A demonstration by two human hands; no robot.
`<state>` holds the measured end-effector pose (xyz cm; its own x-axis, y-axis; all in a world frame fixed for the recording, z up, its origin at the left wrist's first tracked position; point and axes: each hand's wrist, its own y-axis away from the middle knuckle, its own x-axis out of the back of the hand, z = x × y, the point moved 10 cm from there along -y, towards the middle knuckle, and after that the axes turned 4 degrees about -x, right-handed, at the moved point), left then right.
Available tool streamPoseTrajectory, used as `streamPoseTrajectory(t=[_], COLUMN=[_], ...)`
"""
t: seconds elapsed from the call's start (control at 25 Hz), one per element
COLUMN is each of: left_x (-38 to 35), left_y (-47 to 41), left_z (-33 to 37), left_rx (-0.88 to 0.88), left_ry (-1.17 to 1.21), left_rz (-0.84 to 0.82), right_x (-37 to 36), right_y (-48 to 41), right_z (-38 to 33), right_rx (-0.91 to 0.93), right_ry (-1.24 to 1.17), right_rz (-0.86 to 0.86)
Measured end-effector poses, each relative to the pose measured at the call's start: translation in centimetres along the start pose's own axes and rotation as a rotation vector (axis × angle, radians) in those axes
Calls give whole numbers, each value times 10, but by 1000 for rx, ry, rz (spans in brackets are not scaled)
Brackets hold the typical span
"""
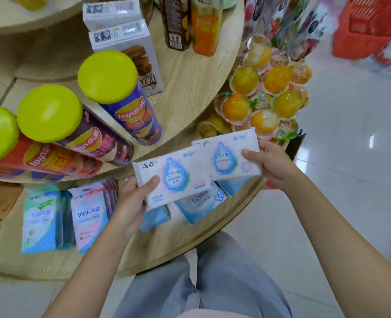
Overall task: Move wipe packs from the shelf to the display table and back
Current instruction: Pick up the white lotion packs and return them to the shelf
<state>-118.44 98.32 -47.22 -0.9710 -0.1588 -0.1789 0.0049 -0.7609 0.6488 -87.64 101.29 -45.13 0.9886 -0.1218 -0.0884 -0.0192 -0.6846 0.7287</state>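
While gripping one lotion wipe pack (pixel 174 177) in the left hand (pixel 130 207) and a second pack (pixel 226 157) in the right hand (pixel 276 164), keep both flat and level. Pinch as now: left fingers (pixel 152 181) closed on the near corner, right fingers (pixel 250 154) closed on the far short edge, thumbs on top. Hold them edge over edge between the two sets of fingers, in the air above the lower tier of the round table (pixel 167 249). Move slowly, clear of the blue EDI pack (pixel 201 203) directly beneath the fingers. Cannot tell whether lifting away or setting down. Expect no view of the fingers under either pack. Treat the print on the standing packs (pixel 89 216) left of the left fingers as blurred.
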Motion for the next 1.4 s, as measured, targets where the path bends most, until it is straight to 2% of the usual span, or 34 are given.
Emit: streamPoseTrajectory(t=[0.16,0.32,0.48,0.64,0.8,0.96,1.16,1.4], left_x=[-43,-122,-231,-330,-409,-471,-524,-626], left_y=[18,44,103,194,280,365,444,511], left_z=[16,11,-22,-87,-166,-233,-293,-360], left_rx=[-10,-11,-18,16,47,61,158,177], left_ry=[-56,-336,-498,-606,-720,-772,-762,-809], left_rz=[-285,-626,-922,-1197,-1378,-1504,-1606,-1735], right_x=[54,90,117,137,171,232,314,406], right_y=[85,194,299,386,459,544,645,704], right_z=[30,104,197,298,374,417,433,444], right_rx=[112,181,224,227,266,309,405,553], right_ry=[-155,-448,-705,-927,-1096,-1120,-1099,-1141], right_rz=[302,560,801,1037,1199,1352,1542,1651])
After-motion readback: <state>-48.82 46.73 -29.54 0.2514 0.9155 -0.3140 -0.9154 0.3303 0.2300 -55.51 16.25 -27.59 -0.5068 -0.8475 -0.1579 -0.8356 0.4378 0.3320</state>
